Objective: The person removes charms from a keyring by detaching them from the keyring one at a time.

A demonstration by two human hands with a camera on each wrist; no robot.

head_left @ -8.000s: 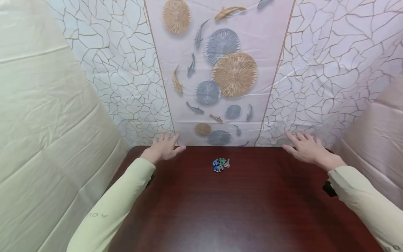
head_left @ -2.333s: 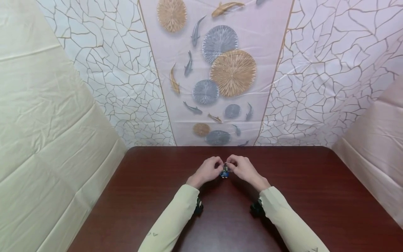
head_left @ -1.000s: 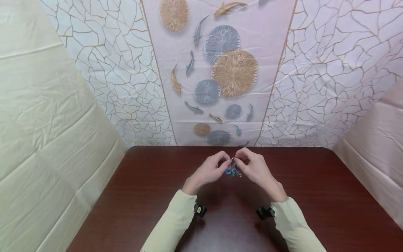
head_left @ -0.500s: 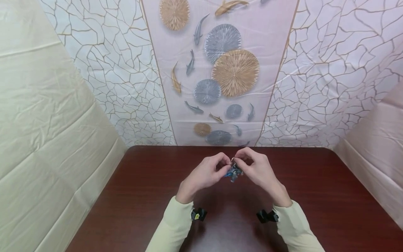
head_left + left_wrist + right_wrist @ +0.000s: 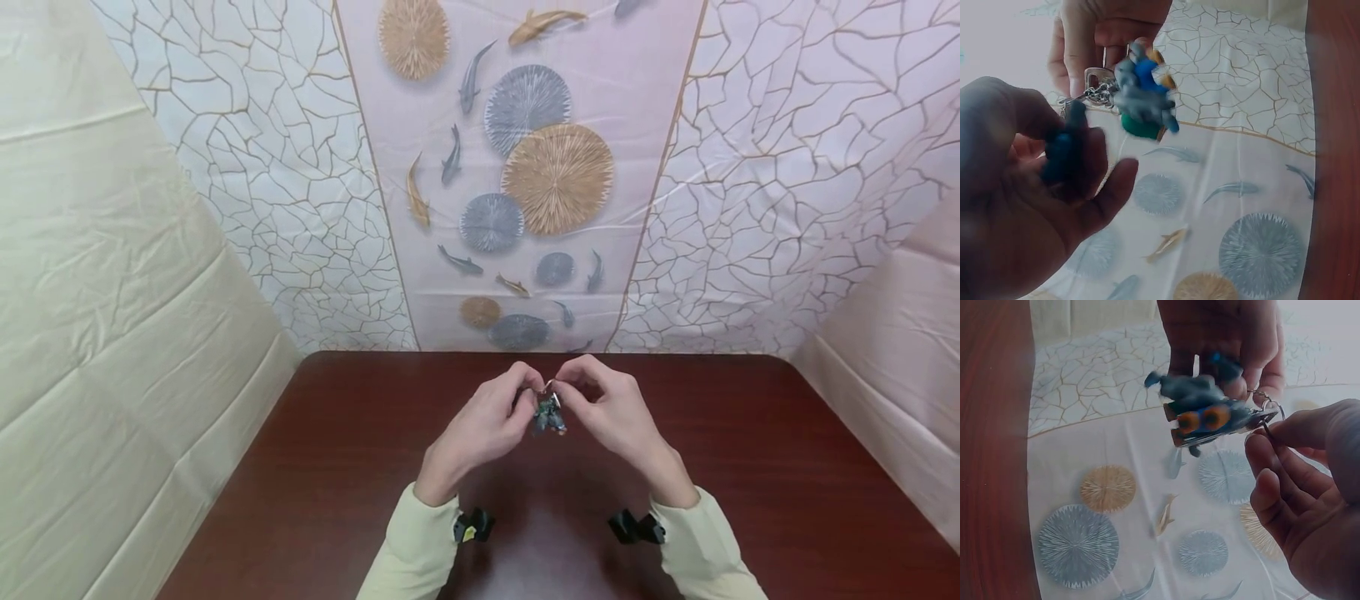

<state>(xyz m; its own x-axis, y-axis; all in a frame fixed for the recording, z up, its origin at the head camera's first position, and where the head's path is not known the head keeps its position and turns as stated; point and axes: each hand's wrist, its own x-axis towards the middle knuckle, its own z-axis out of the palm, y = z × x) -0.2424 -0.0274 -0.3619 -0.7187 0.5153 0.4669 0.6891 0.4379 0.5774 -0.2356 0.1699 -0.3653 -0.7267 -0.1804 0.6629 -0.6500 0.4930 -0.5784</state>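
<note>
A bunch of keyring charms [image 5: 551, 417], small blue, grey and green figurines with orange feet, hangs in the air between both hands above the table. My right hand [image 5: 615, 408] pinches the metal ring [image 5: 1280, 412] between thumb and index finger. In the left wrist view, a dark blue figurine [image 5: 1063, 150] sits within the curled fingers of my left hand [image 5: 483, 421], its chain running toward the ring. The other figurines [image 5: 1144, 94] dangle from short chains, blurred. A flat silvery piece shows among them; I cannot tell whether it is the key.
Beneath the hands lies a dark red-brown wooden table [image 5: 360, 500]. A patterned cloth [image 5: 525, 275] with fish and round leaf motifs hangs behind its far edge. Plain pale cloth [image 5: 150, 333] closes off the left side. Black wrist cameras [image 5: 474, 527] hang under both wrists.
At first the keyring lay on the table and both hands were spread wide apart. Since then they have come together and lifted it. In the last second the dangling figurines have swung and turned.
</note>
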